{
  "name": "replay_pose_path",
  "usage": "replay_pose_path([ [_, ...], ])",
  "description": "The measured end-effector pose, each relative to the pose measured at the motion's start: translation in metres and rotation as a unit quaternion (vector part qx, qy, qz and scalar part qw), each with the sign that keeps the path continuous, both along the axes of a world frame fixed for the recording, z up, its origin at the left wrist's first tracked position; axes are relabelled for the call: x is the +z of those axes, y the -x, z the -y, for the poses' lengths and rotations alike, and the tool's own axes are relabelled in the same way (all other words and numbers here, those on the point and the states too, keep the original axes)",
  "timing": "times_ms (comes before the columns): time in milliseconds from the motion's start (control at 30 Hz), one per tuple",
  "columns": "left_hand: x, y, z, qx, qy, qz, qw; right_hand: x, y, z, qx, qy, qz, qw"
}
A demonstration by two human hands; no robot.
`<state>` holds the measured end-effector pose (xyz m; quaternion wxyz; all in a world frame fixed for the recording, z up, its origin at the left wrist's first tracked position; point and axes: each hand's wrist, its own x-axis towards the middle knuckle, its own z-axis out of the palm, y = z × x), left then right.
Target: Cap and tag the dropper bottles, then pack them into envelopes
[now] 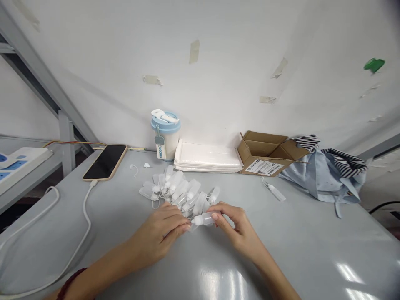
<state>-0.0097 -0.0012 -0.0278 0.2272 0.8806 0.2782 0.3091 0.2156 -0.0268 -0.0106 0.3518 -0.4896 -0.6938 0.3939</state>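
Observation:
A small clear plastic bottle (203, 219) with a white cap lies level between my two hands, just above the grey table (312, 246). My right hand (235, 226) pinches its right end with fingers curled. My left hand (162, 231) closes its fingertips on the capped left end. Right behind my hands lies a pile of several similar small bottles (178, 189). One more bottle (275, 191) lies alone to the right.
A phone (105, 161) on a white charging cable (84, 216) lies at the left. At the back stand a blue-lidded cup (165, 135), a stack of white sheets (208, 160), an open cardboard box (265, 156) and bundled cloth (328, 173).

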Motion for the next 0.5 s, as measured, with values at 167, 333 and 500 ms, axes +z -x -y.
replay_pose_path([
  [167,-0.001,-0.0024,0.0025,-0.008,-0.003,-0.031,0.999,0.0,-0.0004,0.0,0.01,0.001,0.033,0.999],
  [333,-0.0037,-0.0058,0.0042,-0.01,-0.021,-0.049,0.999,-0.0045,0.0025,0.0005,0.022,-0.024,0.055,0.998],
  [500,-0.0073,-0.0073,0.0048,0.015,-0.003,-0.027,1.0,-0.0045,0.0032,0.0008,0.016,-0.041,0.051,0.998],
])
